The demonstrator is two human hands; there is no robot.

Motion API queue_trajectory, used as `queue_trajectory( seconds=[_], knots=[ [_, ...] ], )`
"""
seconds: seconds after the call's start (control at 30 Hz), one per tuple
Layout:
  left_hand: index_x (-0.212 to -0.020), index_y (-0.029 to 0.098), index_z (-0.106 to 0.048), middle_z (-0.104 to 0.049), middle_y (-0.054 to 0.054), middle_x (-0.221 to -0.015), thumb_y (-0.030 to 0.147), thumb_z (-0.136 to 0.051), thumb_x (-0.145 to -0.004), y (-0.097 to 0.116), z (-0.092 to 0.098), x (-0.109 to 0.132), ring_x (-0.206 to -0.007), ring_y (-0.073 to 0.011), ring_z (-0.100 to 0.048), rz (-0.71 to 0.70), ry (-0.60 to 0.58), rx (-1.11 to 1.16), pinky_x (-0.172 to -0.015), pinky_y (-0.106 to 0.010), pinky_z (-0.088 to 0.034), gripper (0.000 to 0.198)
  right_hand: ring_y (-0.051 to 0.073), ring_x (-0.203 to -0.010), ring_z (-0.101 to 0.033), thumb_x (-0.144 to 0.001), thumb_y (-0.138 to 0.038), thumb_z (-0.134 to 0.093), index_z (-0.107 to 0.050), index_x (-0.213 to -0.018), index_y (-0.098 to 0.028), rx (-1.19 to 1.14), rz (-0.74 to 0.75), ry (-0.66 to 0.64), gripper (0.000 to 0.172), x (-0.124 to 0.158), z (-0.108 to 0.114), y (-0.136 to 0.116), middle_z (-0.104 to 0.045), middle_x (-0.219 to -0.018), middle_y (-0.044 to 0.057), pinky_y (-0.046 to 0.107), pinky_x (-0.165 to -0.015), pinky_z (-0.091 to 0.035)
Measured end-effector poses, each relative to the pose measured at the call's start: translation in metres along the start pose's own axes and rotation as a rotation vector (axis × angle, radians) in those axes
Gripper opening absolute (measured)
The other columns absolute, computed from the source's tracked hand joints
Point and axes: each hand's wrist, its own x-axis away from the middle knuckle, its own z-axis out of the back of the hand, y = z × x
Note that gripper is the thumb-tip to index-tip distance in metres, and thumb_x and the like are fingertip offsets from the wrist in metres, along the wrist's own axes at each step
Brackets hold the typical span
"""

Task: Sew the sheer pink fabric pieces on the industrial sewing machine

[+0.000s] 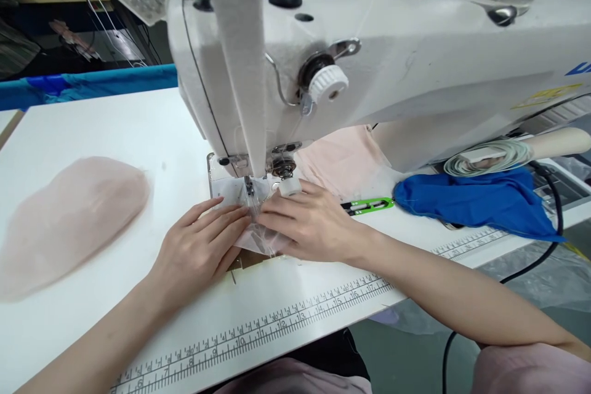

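Note:
A piece of sheer pale fabric (259, 241) lies under the presser foot (250, 187) of a white sewing machine (392, 37). My left hand (196, 252) rests on the fabric just left of the foot, its fingers stretched out flat. To the right of the foot, my right hand (318, 221) has its fingers bent and close together on the same fabric, gripping its edge. The fingertips of both hands are close to the needle area. Part of the fabric is hidden beneath my fingers.
A sheer pink fabric piece (76, 221) lies on the left of the table. Beyond my right hand are pink fabric (344, 157), green thread snips (369, 205), a blue cloth (475, 203) and coiled tape (489, 157). A printed ruler (272, 326) follows the front edge.

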Motion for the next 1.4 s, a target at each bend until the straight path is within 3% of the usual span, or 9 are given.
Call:
queue_trajectory(
  seconds=[0.07,0.13,0.23,0.7,0.9,1.4],
  knots=[
    [-0.121,0.013,-0.061,-0.071,-0.010,-0.117,0.016,-0.058,-0.088,0.0003,-0.0015,0.0008,-0.107,-0.0231,-0.067,-0.009,-0.001,-0.006,-0.102,-0.043,-0.049,0.033,0.012,-0.079,-0.063,-0.092,-0.010,-0.049,-0.070,-0.082,-0.017,0.040,0.035,0.014,0.024,-0.0005,-0.0010,-0.0019,-0.074,-0.089,-0.002,0.028,-0.079,-0.040],
    [-0.129,0.012,-0.056,-0.067,-0.011,-0.125,0.018,-0.057,-0.089,0.0001,-0.0034,0.0020,-0.114,-0.0256,-0.064,0.001,-0.016,-0.020,-0.103,-0.044,-0.049,0.041,0.012,-0.084,-0.065,-0.090,-0.004,-0.050,-0.070,-0.077,-0.018,0.035,0.061,0.028,0.028,-0.0005,-0.0019,-0.0030,-0.074,-0.084,-0.003,0.027,-0.081,-0.041],
    [-0.134,0.011,-0.053,-0.063,-0.013,-0.130,0.021,-0.052,-0.092,-0.0006,-0.0050,0.0036,-0.120,-0.0273,-0.060,0.004,-0.052,-0.060,-0.104,-0.045,-0.049,0.043,0.013,-0.084,-0.066,-0.090,-0.005,-0.052,-0.070,-0.076,-0.017,0.008,0.080,0.032,0.026,0.0001,-0.0025,-0.0036,-0.074,-0.079,-0.001,0.028,-0.083,-0.045],
    [-0.121,0.002,-0.060,-0.067,-0.017,-0.123,0.014,-0.049,-0.091,-0.0015,-0.0033,0.0013,-0.112,-0.0294,-0.065,-0.104,-0.070,-0.181,-0.103,-0.048,-0.048,0.035,0.012,-0.080,-0.067,-0.086,-0.004,-0.054,-0.070,-0.072,-0.017,-0.008,0.101,0.031,0.026,0.0018,-0.0052,-0.0031,-0.075,-0.080,-0.002,0.027,-0.084,-0.050],
    [-0.121,0.003,-0.060,-0.066,-0.015,-0.123,0.015,-0.046,-0.093,-0.0020,-0.0028,0.0006,-0.112,-0.0289,-0.065,-0.099,-0.076,-0.201,-0.101,-0.049,-0.049,0.034,0.012,-0.080,-0.067,-0.086,-0.003,-0.053,-0.070,-0.071,-0.018,0.002,0.097,0.036,0.027,0.0007,-0.0042,-0.0033,-0.075,-0.078,-0.003,0.027,-0.083,-0.049],
    [-0.128,0.006,-0.057,-0.063,-0.015,-0.129,0.019,-0.047,-0.095,-0.0038,-0.0070,0.0033,-0.120,-0.0273,-0.061,-0.014,-0.097,-0.149,-0.113,-0.049,-0.037,0.037,0.012,-0.080,-0.069,-0.086,-0.003,-0.054,-0.068,-0.069,-0.018,0.000,0.061,0.060,0.027,0.0001,-0.0066,-0.0013,-0.076,-0.079,-0.003,0.027,-0.079,-0.051]
  ],
)
